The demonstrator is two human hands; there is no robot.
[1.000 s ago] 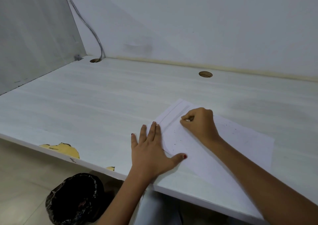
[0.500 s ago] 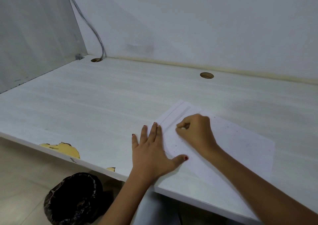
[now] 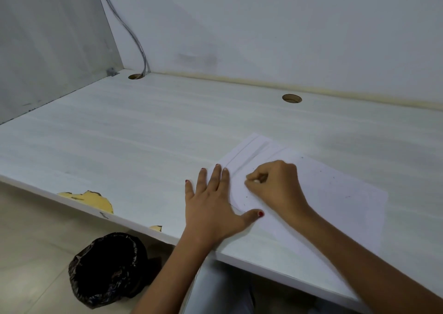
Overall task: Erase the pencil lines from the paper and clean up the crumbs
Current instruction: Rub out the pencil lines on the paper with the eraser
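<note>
A white sheet of paper point(image 3: 340, 193) lies on the pale desk point(image 3: 134, 131) near its front edge, with faint pencil lines along its left side and dark eraser crumbs scattered over it. My left hand point(image 3: 213, 203) presses flat on the paper's left edge, fingers straight, thumb spread to the right. My right hand point(image 3: 275, 184) is curled and pinches a small white eraser point(image 3: 257, 181) against the paper, just right of the left fingers. Most of the eraser is hidden in the fingers.
A bin lined with a black bag point(image 3: 107, 268) stands on the floor below the desk's front edge. Two cable holes point(image 3: 291, 98) are cut near the back wall, and a cable point(image 3: 134, 37) drops into the left one. The desk edge has chipped yellow patches point(image 3: 91, 198).
My right hand with the eraser has slid down the paper toward me and slightly left, along the pencil lines. The left hand has stayed pressed in place.
</note>
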